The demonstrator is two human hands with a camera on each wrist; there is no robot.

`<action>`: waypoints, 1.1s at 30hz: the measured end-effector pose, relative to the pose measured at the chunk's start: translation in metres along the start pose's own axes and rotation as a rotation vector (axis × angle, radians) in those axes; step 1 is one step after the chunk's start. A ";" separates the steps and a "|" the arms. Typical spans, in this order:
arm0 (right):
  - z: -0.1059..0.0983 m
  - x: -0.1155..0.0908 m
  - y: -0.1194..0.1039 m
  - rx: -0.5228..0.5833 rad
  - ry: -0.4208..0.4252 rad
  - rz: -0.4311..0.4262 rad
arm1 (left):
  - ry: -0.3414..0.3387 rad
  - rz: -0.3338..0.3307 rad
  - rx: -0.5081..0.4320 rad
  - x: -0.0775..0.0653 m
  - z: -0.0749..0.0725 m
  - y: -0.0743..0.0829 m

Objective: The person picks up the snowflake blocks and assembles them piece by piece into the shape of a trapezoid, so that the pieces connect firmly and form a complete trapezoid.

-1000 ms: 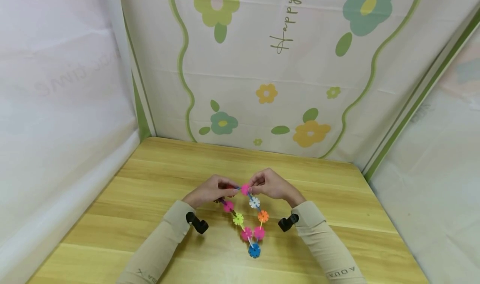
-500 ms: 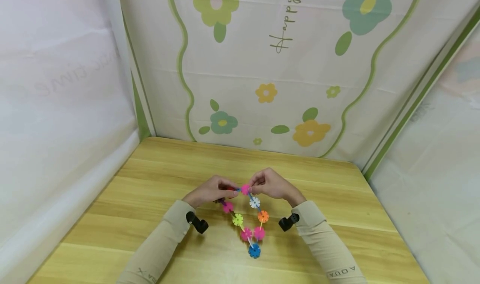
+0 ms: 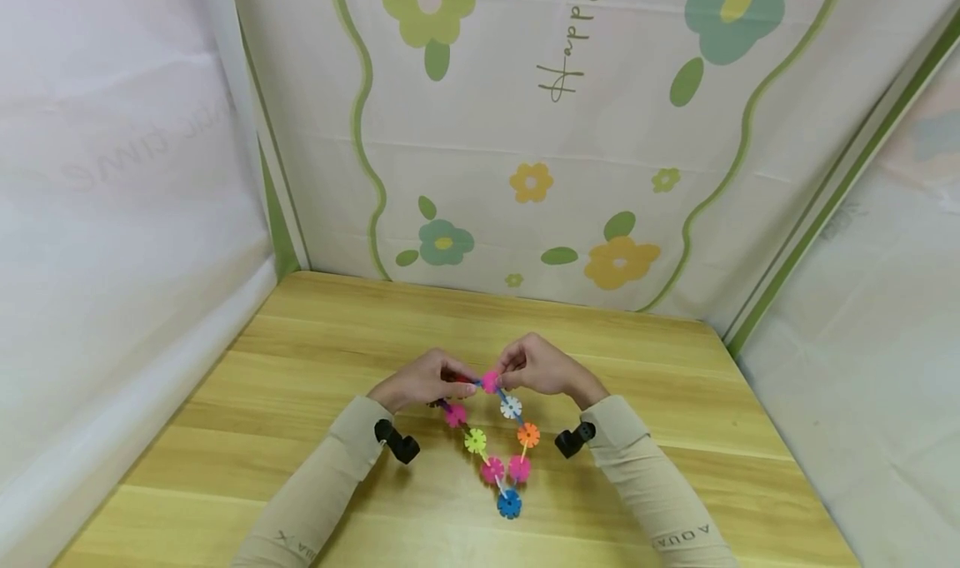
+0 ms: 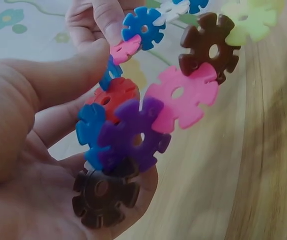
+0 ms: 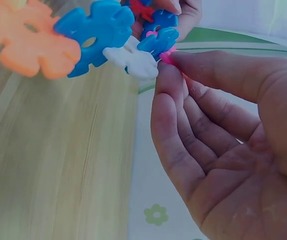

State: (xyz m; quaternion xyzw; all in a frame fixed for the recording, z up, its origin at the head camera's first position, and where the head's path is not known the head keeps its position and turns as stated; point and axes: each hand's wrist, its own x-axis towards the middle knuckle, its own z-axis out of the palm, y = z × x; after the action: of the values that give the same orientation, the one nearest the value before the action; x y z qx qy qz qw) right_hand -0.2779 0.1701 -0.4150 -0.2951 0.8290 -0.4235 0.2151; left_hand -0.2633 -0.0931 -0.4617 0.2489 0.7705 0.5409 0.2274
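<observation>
Notched plastic snowflake discs are joined into a loop hanging between my two hands. In the head view, my left hand (image 3: 426, 380) pinches its upper left part, where the left wrist view shows a red disc (image 4: 114, 95) and a blue disc (image 4: 112, 73) by the thumb. A dark brown disc (image 4: 103, 196) lies against the left fingers, beside a purple disc (image 4: 126, 127). My right hand (image 3: 546, 370) pinches a pink disc (image 3: 490, 381) between thumb and forefinger. Below it follow a white disc (image 3: 511, 407) and an orange disc (image 3: 528, 435). A blue disc (image 3: 509, 504) forms the lowest corner.
The wooden table (image 3: 345, 310) spreads around both hands. Behind it stands a flower-printed fabric wall (image 3: 480, 118), and pale fabric walls close off the left and right sides. Black wrist cameras (image 3: 397, 443) sit on both sleeves.
The head view has tilted slightly. Both hands keep their holds on the disc loop, which barely shifts between them.
</observation>
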 end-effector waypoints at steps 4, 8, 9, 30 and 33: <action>0.000 0.001 0.001 -0.005 -0.013 -0.021 | -0.007 0.015 0.001 0.000 0.002 0.002; 0.002 0.002 0.002 -0.004 -0.015 -0.025 | -0.013 0.040 -0.011 0.001 0.004 0.001; 0.003 0.002 0.003 -0.008 -0.010 -0.022 | -0.008 0.042 -0.014 0.002 0.005 -0.001; -0.012 -0.057 0.060 0.034 0.192 0.153 | 0.312 -0.092 -0.238 -0.001 0.011 -0.022; -0.001 -0.061 0.069 0.047 0.176 0.162 | 0.344 -0.105 -0.244 0.000 0.012 -0.022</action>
State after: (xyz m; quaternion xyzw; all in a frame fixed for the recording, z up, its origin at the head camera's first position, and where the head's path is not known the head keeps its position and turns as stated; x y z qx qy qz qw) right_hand -0.2552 0.2445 -0.4652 -0.1836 0.8558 -0.4480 0.1821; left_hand -0.2589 -0.0906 -0.4868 0.0830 0.7386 0.6523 0.1488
